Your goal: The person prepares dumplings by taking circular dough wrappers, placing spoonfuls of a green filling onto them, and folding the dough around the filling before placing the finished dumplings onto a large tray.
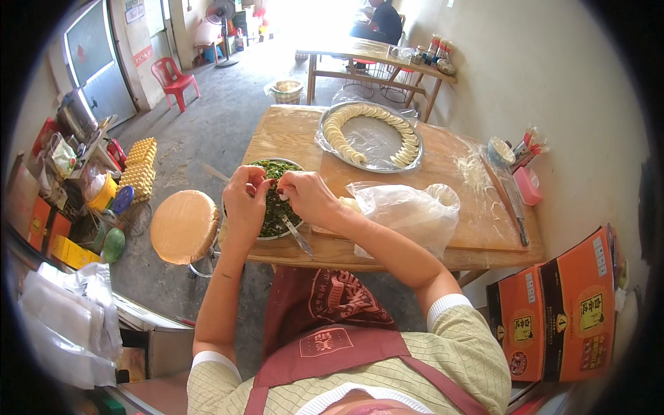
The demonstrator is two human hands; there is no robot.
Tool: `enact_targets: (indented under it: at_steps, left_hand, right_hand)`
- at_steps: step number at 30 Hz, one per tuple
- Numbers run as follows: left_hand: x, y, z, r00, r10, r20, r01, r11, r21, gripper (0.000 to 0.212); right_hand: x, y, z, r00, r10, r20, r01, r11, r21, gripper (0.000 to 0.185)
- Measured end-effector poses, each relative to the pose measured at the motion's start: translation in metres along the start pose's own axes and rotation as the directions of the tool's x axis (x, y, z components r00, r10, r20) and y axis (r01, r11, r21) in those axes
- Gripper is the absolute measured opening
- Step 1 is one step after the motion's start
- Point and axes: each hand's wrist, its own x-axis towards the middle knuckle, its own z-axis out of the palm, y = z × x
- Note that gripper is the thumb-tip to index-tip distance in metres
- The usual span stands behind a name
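Note:
My left hand (246, 199) and my right hand (310, 197) are raised close together over a round metal-rimmed bowl of chopped green filling (275, 218). A small white piece, apparently dough (283, 195), shows at the pinched fingertips of my right hand. The curled fingers of my left hand face it, and whether they grip part of it is hidden. A flat-handled utensil (297, 236) leans out of the filling over the near rim. Beyond, a round metal tray (369, 136) lined with plastic carries overlapping pale dumplings in an open ring.
Right of the bowl lies a clear plastic bag (410, 215), partly covering pale dough (350, 204). A rolling pin (500, 192) and a small bowl (501, 151) sit on the floured board (467, 228). A round stool (185, 226) stands left; orange cartons (555, 306) stand right. Someone (381, 23) sits far back.

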Motion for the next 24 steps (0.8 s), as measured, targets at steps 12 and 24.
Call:
enact_targets:
  at_steps: [12, 24]
  left_hand:
    - [-0.003, -0.005, 0.001, 0.995, -0.070, 0.069, 0.072, 0.997, -0.022, 0.012]
    - [-0.003, -0.008, 0.003, 0.995, -0.046, 0.084, 0.048, 0.998, -0.026, 0.014]
  right_hand:
    - [-0.003, -0.013, -0.009, 0.999, 0.035, -0.037, -0.035, 0.999, 0.009, 0.017]
    - [0.001, 0.001, -0.002, 0.997, 0.034, -0.063, -0.032, 0.999, 0.027, 0.014]
